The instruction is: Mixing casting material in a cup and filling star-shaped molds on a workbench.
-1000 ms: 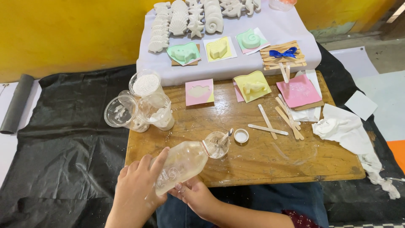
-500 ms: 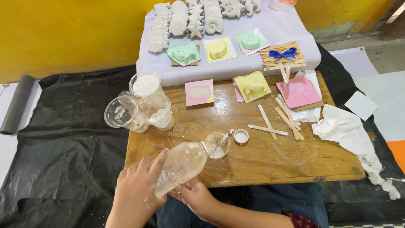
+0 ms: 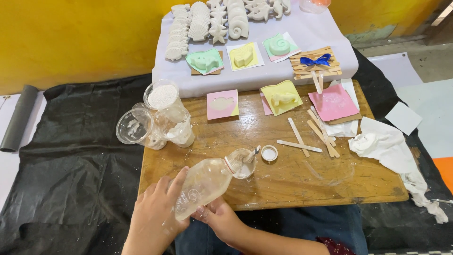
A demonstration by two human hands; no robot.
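I read this as a makeshift craft workspace, plaster casting at floor level. Landmark: low wooden board (image 3: pixel 283 184). Under it, black plastic sheeting (image 3: pixel 71 165). Behind it, white cloth (image 3: pixel 311 33) with rows of white cast shells and starfish (image 3: pixel 212 23) against a yellow wall (image 3: pixel 80 38). On it: coloured moulds (image 3: pixel 282 97), craft sticks (image 3: pixel 311 134), powder cups (image 3: pixel 163 97).

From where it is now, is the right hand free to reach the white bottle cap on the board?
Probably not at once: the right hand is under the tilted clear bottle, supporting it with the left hand. The white cap lies close, on bare board just past the small cup.
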